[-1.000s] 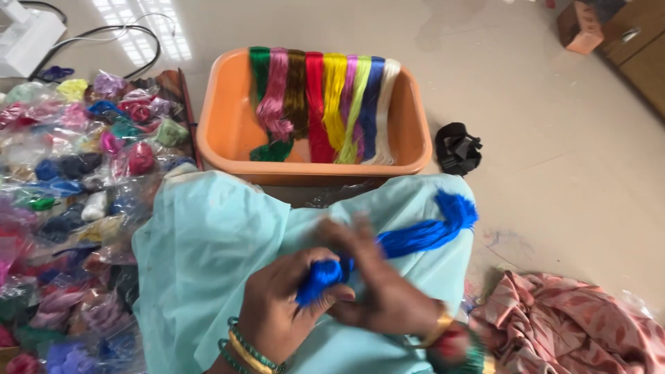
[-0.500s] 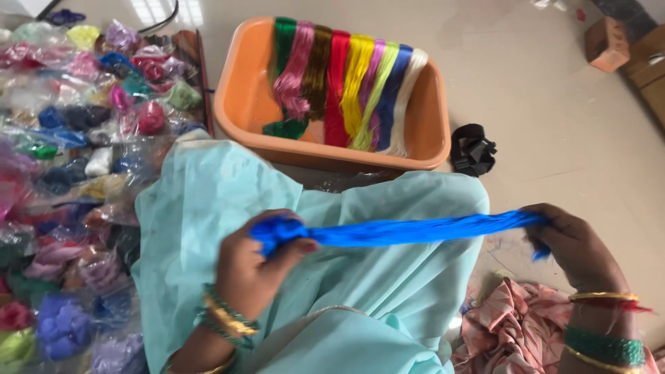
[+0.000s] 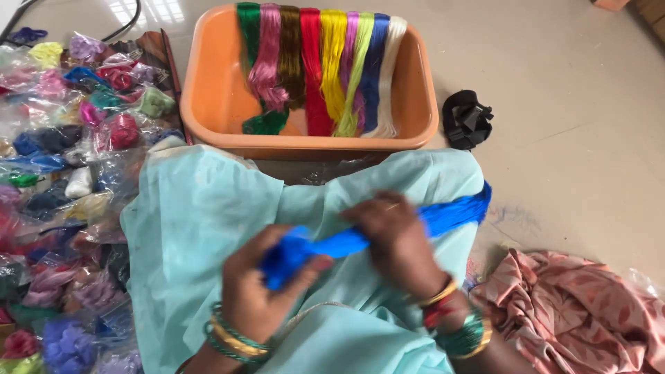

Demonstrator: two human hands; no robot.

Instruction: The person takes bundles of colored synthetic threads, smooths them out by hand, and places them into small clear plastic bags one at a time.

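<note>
blue thread skein point(image 3: 388, 232) sits pinched in your left hand point(image 3: 260, 294) and right hand point(image 3: 395, 242). its loose tail could tangle over your lap if your grip slackens.

**Count of what I see**

I count one orange tub point(image 3: 208, 104), standing at the far edge of the pale green cloth point(image 3: 201, 221). Over its far rim hang nine skeins of thread point(image 3: 315, 62), one each of green, pink, brown, red, yellow, lilac, lime, dark blue and white. I see one bright blue skein point(image 3: 454, 211) stretched across the cloth, and two hands on it: my left hand point(image 3: 260, 294) and my right hand point(image 3: 395, 242). On the floor lie one black bundle point(image 3: 467, 119) and one pink cloth point(image 3: 575, 312). The bagged threads point(image 3: 62, 173) are too many and too heaped for me to count.
</note>
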